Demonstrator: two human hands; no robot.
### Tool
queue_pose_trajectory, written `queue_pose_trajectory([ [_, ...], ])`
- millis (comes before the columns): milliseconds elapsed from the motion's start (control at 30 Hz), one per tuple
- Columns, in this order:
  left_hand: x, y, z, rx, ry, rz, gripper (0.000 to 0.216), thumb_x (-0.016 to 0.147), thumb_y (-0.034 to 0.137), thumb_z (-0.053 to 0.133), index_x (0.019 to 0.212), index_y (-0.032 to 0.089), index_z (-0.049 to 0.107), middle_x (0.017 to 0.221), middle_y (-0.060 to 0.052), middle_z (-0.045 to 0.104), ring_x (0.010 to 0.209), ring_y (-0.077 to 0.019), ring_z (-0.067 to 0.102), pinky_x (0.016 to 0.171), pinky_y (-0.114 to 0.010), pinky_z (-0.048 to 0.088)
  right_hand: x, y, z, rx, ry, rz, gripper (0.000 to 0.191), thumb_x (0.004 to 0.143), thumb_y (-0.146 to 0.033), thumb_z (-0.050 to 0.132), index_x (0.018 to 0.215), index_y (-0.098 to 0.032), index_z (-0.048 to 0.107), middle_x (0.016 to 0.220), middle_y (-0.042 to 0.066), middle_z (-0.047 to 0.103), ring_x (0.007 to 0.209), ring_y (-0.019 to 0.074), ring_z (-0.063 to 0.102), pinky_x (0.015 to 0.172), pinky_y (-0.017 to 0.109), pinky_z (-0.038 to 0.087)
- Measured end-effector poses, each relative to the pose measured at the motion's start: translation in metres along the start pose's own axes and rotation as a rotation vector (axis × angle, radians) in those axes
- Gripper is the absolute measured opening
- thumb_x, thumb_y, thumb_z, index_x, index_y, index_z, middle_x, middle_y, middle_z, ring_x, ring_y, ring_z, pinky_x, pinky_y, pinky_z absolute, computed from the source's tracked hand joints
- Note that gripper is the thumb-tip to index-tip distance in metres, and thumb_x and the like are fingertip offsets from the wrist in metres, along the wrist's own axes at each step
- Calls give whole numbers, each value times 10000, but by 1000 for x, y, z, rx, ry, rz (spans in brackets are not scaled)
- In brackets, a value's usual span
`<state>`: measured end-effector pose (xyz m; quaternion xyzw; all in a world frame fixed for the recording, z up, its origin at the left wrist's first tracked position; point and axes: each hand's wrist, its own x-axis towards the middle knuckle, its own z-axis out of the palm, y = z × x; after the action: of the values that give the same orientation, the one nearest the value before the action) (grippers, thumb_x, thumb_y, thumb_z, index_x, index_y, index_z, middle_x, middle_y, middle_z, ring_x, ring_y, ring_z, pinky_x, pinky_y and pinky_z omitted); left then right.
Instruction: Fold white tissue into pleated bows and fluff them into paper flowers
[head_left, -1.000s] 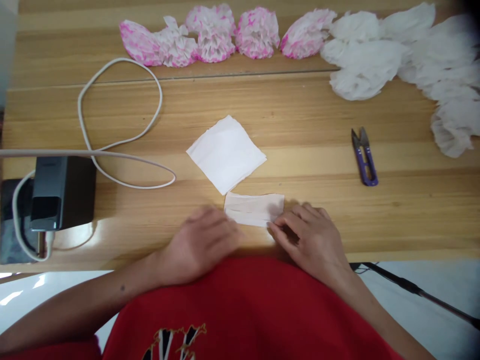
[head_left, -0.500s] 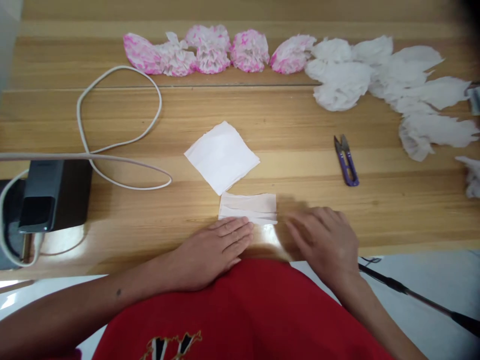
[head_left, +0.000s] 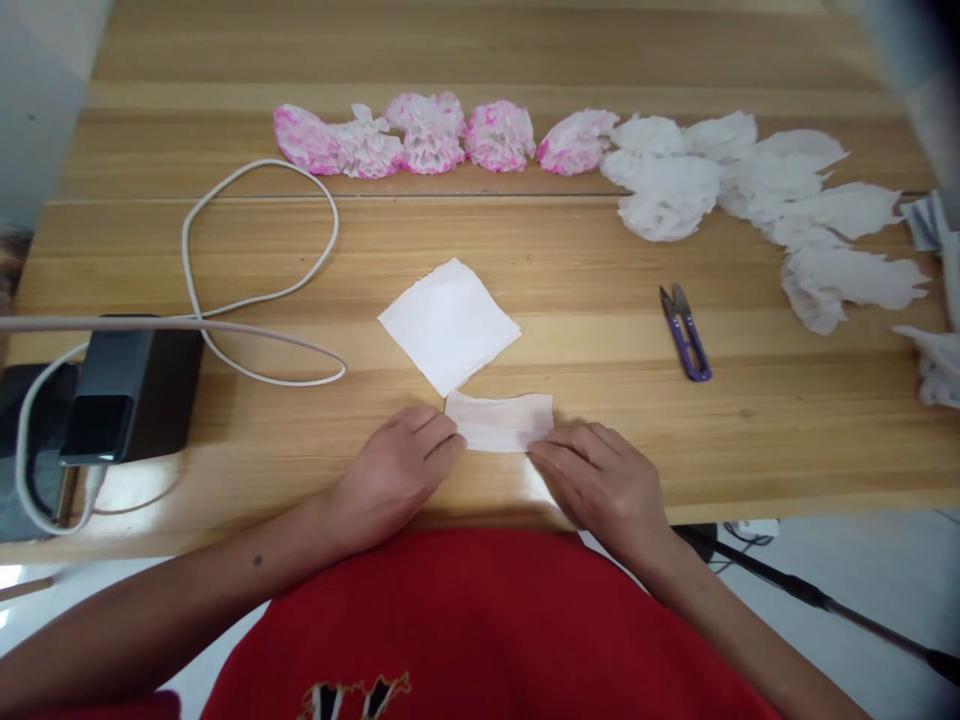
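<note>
The left hand (head_left: 401, 462) rests at the left end of a folded piece of white paper (head_left: 501, 420), its fingers drawn narrow together and closed on the near left corner. The right hand (head_left: 606, 478) has thumb and fingers pinched on the near right corner of the same paper. The folded paper lies flat on the table (head_left: 585, 290), close to its near edge and between the two hands, with a crease running left to right. Just beyond its far left corner is a white paper square (head_left: 450, 328), set like a diamond, its near point at or just beside the folded piece. Well to the right lie purple snips (head_left: 685, 335), blades pointing to the far side. Along the far part of the table, a row of pink-edged paper puffs (head_left: 500, 137) runs from left to right, followed by a cluster of white paper puffs (head_left: 667, 198) that spreads toward the near right. At the left, a white cable (head_left: 185, 240) lies in loops, near a dark box (head_left: 169, 390). A red shirt (head_left: 487, 620) fills the near middle.
</note>
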<state>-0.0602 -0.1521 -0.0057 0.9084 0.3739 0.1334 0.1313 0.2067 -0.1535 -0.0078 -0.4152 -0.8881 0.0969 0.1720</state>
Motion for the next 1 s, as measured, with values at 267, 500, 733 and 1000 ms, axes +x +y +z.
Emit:
queue_pose_trajectory([
  [267,6,0,2,-40,26,-97,179,936,189,480,835,148,622,792,-56,631,797,-187,535,740,-324,427,5,-3,3,-93,-40,6,113,895,-144,547,937,-187,642,911,49,680,851,184,569,744,315,428],
  [500,10,0,1,-62,51,-175,179,917,220,511,776,162,604,748,-40,611,751,-187,510,692,-322,395,16,-7,-5,-21,-57,106,131,929,-201,506,876,-186,625,859,63,644,805,194,549,728,317,454],
  [733,13,0,2,-110,94,-213,155,896,214,550,753,165,589,718,-32,605,721,-183,506,658,-314,387,17,-2,-1,19,-44,170,141,931,-233,497,830,-195,589,819,57,617,777,194,571,696,318,474],
  [1000,16,-2,4,-96,162,-212,224,904,227,543,690,166,564,660,-30,569,667,-167,481,602,-302,368,17,1,3,26,-33,210,140,916,-242,521,792,-204,573,763,44,599,744,191,570,650,305,444],
])
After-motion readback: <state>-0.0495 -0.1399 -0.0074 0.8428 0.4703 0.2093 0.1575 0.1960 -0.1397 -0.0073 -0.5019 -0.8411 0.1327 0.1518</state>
